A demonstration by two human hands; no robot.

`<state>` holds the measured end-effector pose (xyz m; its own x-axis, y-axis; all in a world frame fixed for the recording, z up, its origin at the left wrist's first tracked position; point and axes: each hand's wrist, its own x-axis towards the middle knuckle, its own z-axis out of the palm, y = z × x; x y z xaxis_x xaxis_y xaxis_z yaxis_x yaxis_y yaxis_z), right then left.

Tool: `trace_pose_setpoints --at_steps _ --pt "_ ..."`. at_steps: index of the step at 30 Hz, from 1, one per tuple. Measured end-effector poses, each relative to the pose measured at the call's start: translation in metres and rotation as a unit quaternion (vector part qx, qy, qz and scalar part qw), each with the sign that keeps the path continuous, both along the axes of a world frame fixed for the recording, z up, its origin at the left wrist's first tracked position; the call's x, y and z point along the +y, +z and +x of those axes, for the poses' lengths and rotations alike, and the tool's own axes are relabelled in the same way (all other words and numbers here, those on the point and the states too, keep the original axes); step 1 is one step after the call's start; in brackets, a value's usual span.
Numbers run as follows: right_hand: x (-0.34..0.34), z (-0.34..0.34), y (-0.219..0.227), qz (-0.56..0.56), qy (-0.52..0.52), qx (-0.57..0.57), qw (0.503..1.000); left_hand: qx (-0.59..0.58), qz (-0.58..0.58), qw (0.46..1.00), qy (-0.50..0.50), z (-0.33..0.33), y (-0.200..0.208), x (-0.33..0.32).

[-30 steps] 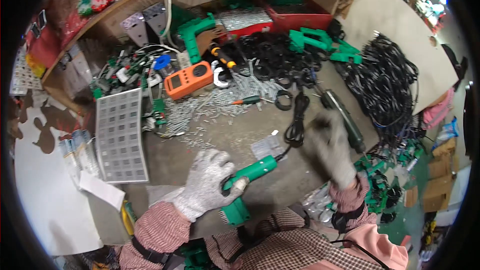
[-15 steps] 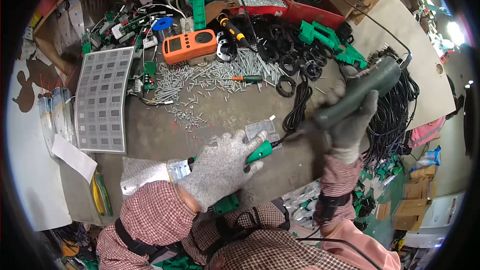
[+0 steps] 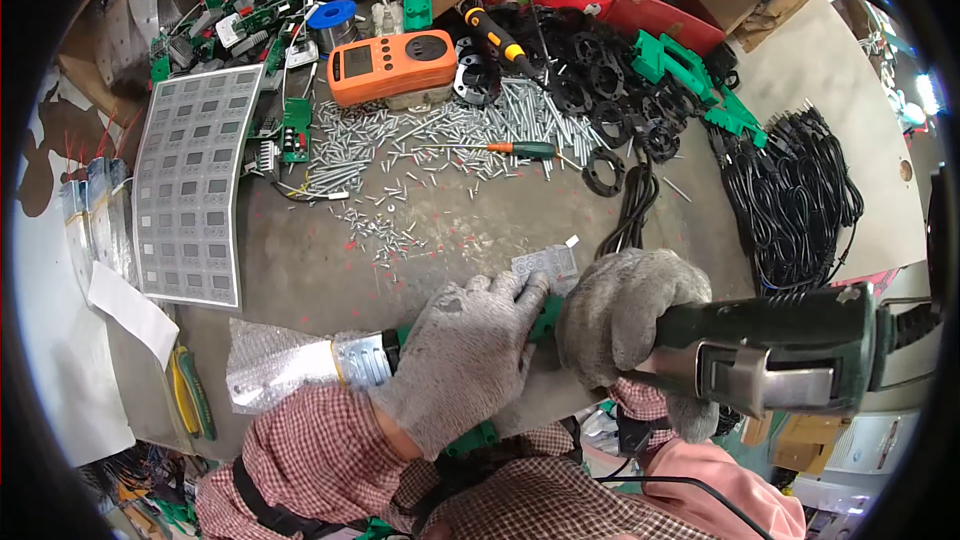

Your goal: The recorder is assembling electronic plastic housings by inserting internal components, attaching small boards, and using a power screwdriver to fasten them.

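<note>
My left hand, in a grey knit glove, is wrapped over a green-bodied tool lying on the bench. A ribbed metal collar and a bubble-wrapped end stick out to the left of that hand. My right hand, gloved too, grips a dark green electric screwdriver lying almost level, its cord end toward the right. The screwdriver's tip is hidden behind my right fist, close to the green tool. Just beyond my left fingertips lies a small clear label.
Loose screws, a small screwdriver and an orange meter lie beyond my hands. Black rings and a coiled cable are farther right, near bundled black cords. A label sheet and cutters lie left.
My right hand has brought the electric screwdriver down and left from the right side to beside the green tool. The screwdriver swung level. My left hand keeps its grip.
</note>
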<state>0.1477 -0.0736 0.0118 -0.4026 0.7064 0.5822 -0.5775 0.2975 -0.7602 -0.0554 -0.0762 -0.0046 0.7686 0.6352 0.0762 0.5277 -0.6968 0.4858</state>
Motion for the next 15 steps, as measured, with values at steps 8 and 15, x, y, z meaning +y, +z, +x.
trace_pose_setpoints --at_steps 8,15 --pt "-0.006 -0.006 -0.005 -0.097 -0.04 0.129 0.986 0.022 -0.012 1.0 -0.01 0.003 -0.007 -0.001" --pt "-0.008 -0.007 0.003 -0.067 -0.102 0.124 0.985 0.021 0.041 0.999 -0.01 0.0 -0.004 -0.002"
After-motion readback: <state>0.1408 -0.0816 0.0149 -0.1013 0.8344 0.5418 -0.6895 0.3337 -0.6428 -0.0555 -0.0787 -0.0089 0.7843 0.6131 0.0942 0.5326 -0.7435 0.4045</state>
